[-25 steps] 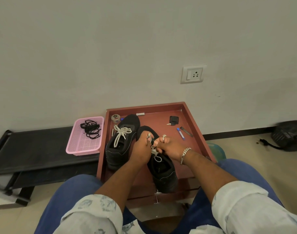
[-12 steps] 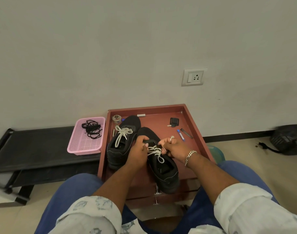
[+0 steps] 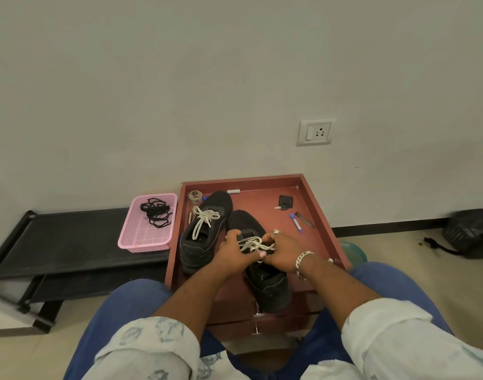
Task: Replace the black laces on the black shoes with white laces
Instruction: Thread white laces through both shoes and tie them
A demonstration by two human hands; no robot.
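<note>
Two black shoes stand on a red-brown tray top [image 3: 311,204]. The left shoe [image 3: 204,234] carries a tied white lace [image 3: 204,219]. Over the right shoe [image 3: 265,281] my left hand [image 3: 232,253] and my right hand [image 3: 282,249] meet at its tongue. Both pinch parts of its white lace [image 3: 252,244], which lies in loops between my fingers. My right hand wears a ring and a silver bracelet. The black laces [image 3: 155,212] lie bundled in a pink basket [image 3: 144,239] left of the tray.
On the tray lie a small round tin [image 3: 195,196], a white stick [image 3: 233,191], a black key fob [image 3: 284,202] and two pens [image 3: 296,222]. A low black rack [image 3: 56,242] stands at the left, a black bag [image 3: 473,231] on the floor at the right.
My hands have come down from the toe end to the shoe's tongue and drawn closer together. The white lace now shows as loops between them.
</note>
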